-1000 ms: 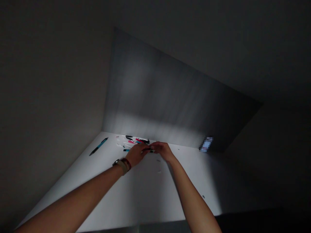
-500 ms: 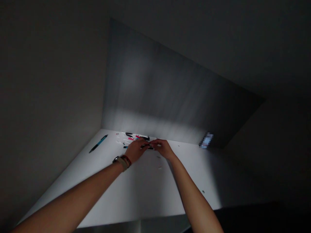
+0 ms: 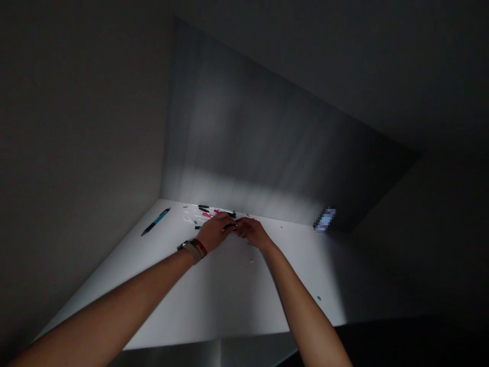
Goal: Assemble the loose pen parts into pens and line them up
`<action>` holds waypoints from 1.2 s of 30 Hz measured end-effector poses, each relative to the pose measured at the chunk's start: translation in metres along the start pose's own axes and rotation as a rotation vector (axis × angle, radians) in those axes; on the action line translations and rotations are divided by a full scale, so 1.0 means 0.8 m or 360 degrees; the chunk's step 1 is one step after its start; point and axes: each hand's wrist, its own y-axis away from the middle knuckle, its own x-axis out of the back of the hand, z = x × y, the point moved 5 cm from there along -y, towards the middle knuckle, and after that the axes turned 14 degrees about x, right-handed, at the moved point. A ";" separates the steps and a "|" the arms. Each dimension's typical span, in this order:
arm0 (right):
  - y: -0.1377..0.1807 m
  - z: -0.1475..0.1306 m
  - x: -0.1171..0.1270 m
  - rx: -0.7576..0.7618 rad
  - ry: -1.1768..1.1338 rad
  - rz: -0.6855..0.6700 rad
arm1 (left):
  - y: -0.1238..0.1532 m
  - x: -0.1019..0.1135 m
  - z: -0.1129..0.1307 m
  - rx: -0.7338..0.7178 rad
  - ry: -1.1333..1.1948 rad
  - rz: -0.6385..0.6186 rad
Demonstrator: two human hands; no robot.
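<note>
Close together over the back of a white table point(image 3: 183, 311), my two hands work fingertip to fingertip. My left hand point(image 3: 214, 229), with a watch and bracelets at its wrist, is closed on a slim black pen part point(image 3: 228, 227). The fingers of my right hand point(image 3: 255, 233) are pinched just beside it; what they hold is too small to make out, though a bit of red shows by them. Behind and left of my left hand lie loose pen parts, among them a red piece point(image 3: 207, 215) and black pieces point(image 3: 204, 209).
An assembled blue and black pen point(image 3: 156, 221) lies at the table's left edge. A lit, pixelated phone-like object point(image 3: 325, 219) leans against the grey back panel point(image 3: 244, 137) at right. Small bits point(image 3: 319, 298) dot the table. Walls close in at the left and back.
My right hand's fingers have curled and turned slightly at my left fingertips. My left hand stays nearly in place, still on the black part. The view has shifted slightly.
</note>
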 end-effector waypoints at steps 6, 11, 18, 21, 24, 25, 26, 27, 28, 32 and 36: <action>-0.001 -0.002 -0.004 -0.0098 -0.0036 -0.0062 | -0.001 0.000 0.005 -0.0077 0.0137 -0.0036; -0.001 -0.006 -0.004 -0.0094 -0.0049 -0.0090 | -0.003 -0.003 -0.003 0.0021 0.0238 -0.0069; -0.001 -0.004 -0.001 -0.0043 -0.0077 0.0017 | -0.005 -0.009 -0.014 0.0162 0.0361 -0.0098; -0.001 -0.004 -0.001 0.0010 -0.0036 -0.0002 | -0.005 -0.006 -0.011 0.0139 0.0348 -0.0055; -0.001 -0.007 -0.001 0.0030 0.0033 -0.0015 | -0.005 -0.002 -0.010 0.0151 0.0356 -0.0007; -0.002 -0.009 0.000 0.0042 0.0070 -0.0003 | -0.005 -0.002 -0.010 0.0162 0.0361 0.0000; -0.002 -0.012 0.002 0.0058 0.0112 0.0015 | -0.005 -0.002 -0.011 0.0179 0.0369 0.0001; -0.002 -0.015 0.003 0.0073 0.0158 0.0035 | -0.005 -0.001 -0.011 0.0200 0.0381 -0.0004; -0.002 -0.017 0.005 0.0081 0.0205 0.0056 | -0.005 -0.001 -0.012 0.0221 0.0396 -0.0014; -0.002 -0.022 0.010 0.0063 0.0318 0.0092 | -0.005 -0.003 -0.014 0.0247 0.0449 -0.0075; -0.001 -0.023 0.003 0.0090 0.0304 -0.0031 | -0.006 -0.003 -0.013 0.0203 0.0434 -0.0084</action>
